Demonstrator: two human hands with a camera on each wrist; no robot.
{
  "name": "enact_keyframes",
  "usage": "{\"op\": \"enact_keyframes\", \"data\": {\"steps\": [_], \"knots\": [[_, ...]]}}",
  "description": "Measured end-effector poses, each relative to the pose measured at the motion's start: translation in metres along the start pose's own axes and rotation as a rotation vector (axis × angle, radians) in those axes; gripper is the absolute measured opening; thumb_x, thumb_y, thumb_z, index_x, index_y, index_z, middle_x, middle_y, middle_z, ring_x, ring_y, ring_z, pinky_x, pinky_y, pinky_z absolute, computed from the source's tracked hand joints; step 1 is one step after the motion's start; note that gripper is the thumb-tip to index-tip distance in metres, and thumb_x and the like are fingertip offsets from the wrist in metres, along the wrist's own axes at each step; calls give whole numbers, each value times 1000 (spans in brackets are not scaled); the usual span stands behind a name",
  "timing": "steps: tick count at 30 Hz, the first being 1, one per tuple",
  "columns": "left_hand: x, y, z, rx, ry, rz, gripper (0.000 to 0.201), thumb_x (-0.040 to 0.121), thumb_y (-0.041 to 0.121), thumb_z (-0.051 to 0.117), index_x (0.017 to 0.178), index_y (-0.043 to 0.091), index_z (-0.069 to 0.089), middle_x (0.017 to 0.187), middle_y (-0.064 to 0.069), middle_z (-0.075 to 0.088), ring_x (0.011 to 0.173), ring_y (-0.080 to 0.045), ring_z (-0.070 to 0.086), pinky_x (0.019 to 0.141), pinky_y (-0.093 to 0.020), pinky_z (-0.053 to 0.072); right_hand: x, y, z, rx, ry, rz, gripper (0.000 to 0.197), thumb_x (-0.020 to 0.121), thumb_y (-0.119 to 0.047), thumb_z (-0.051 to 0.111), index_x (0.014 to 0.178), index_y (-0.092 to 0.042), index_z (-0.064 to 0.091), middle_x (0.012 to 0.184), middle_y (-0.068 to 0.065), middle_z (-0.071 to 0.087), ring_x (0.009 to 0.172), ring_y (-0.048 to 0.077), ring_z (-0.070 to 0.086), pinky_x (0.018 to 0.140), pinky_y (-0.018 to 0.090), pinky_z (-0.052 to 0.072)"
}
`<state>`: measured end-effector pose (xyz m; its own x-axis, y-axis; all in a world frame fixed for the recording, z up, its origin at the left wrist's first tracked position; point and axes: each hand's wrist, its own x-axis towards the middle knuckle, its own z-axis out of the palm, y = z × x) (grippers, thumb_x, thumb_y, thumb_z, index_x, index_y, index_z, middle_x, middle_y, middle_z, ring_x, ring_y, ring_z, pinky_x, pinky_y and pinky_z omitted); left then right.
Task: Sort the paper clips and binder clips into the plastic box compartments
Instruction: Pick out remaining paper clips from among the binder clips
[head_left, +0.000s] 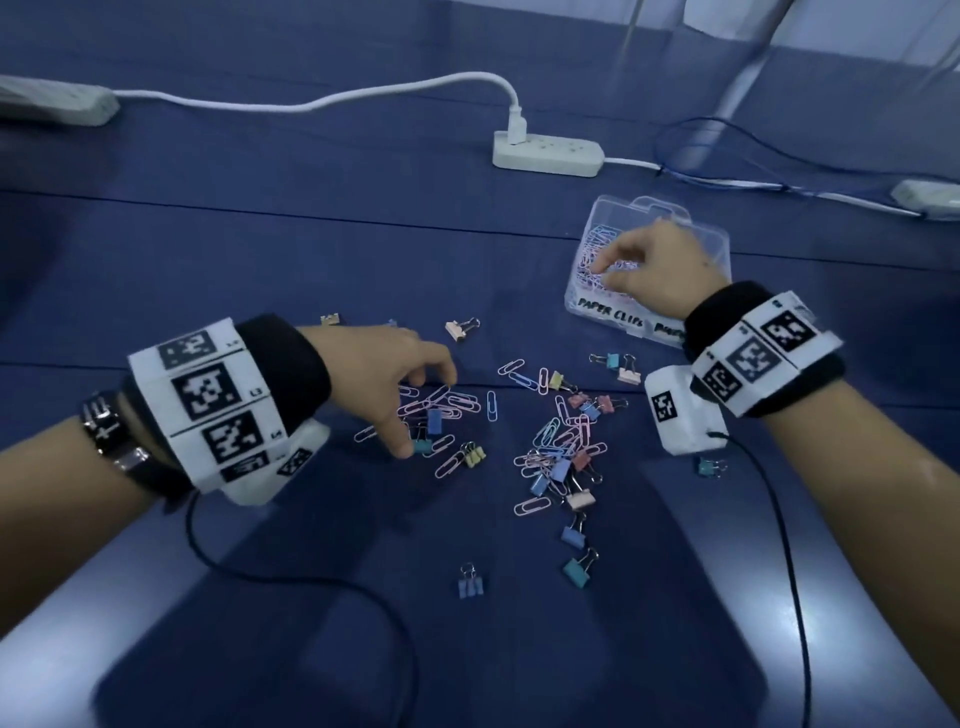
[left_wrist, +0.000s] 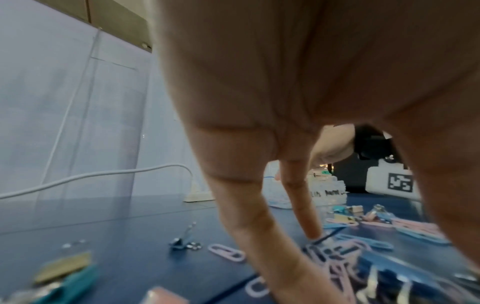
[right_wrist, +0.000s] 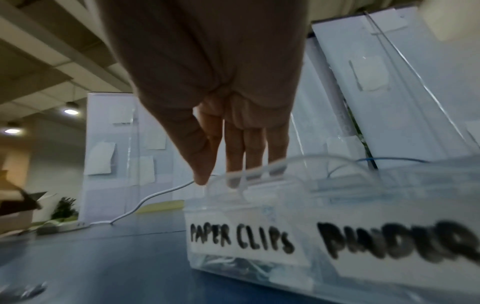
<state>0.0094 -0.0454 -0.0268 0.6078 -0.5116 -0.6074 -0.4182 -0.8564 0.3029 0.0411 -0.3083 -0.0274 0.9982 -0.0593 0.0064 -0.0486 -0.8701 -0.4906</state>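
The clear plastic box (head_left: 719, 244) stands at the right; its front labels read PAPER CLIPS (right_wrist: 239, 238) and a blurred second word. Pink and blue paper clips (head_left: 592, 244) fill the left compartment. My right hand (head_left: 605, 275) hangs over that compartment, fingers (right_wrist: 233, 156) pointing straight down, nothing seen between them. My left hand (head_left: 426, 413) reaches down onto a heap of pink and blue paper clips (head_left: 460, 402), its spread fingertips (left_wrist: 309, 226) touching them. A second heap of paper clips and binder clips (head_left: 561, 452) lies at centre.
Loose binder clips lie around: pink (head_left: 460, 330), blue (head_left: 470, 584), teal (head_left: 576, 569). A white power strip (head_left: 548, 150) with its cable sits at the back, another strip (head_left: 57, 104) far left. Thin blue wire (head_left: 727, 156) loops behind the box. Black wrist cables (head_left: 311, 582) trail near me.
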Motion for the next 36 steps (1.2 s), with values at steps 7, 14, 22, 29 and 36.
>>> {"op": "enact_keyframes", "data": {"steps": [7, 14, 22, 29, 36], "knots": [[14, 17, 13, 4, 121, 132, 40, 71, 24, 76, 106, 19, 58, 96, 2, 51, 67, -5, 50, 73, -24, 44, -73, -51, 31, 80, -354, -241, 11, 70, -13, 74, 79, -16, 68, 58, -16, 58, 53, -10, 53, 56, 8, 39], [22, 26, 12, -94, 102, 122, 17, 79, 6, 64, 95, 10, 66, 68, 6, 55, 53, -13, 59, 54, -23, 51, -98, -72, 55, -142, -583, -284, 29, 73, -32, 72, 93, -14, 62, 87, 3, 64, 81, 21, 58, 75, 36, 50], [18, 16, -5, -178, 161, 101, 7, 81, 20, 67, 83, 16, 61, 58, 5, 53, 42, -1, 53, 34, -12, 42, -88, -67, 40, -44, -591, -239, 9, 74, -17, 72, 71, -18, 64, 61, -6, 59, 50, 0, 52, 53, 13, 41], [22, -5, -21, -206, 341, -45, 10, 82, 15, 65, 73, 16, 61, 63, 0, 61, 28, -2, 50, 44, -18, 46, -50, -63, 29, 39, -444, -151, 23, 73, -19, 74, 58, -25, 58, 54, -9, 56, 41, -6, 48, 47, 7, 37], [7, 4, -9, 5, 264, -25, 28, 75, 25, 73, 99, 15, 63, 89, 3, 55, 83, -16, 52, 74, -25, 42, -24, -65, 49, 25, -393, -72, 22, 75, -12, 69, 57, -23, 62, 34, -17, 54, 34, -11, 47, 53, 17, 40]]}}
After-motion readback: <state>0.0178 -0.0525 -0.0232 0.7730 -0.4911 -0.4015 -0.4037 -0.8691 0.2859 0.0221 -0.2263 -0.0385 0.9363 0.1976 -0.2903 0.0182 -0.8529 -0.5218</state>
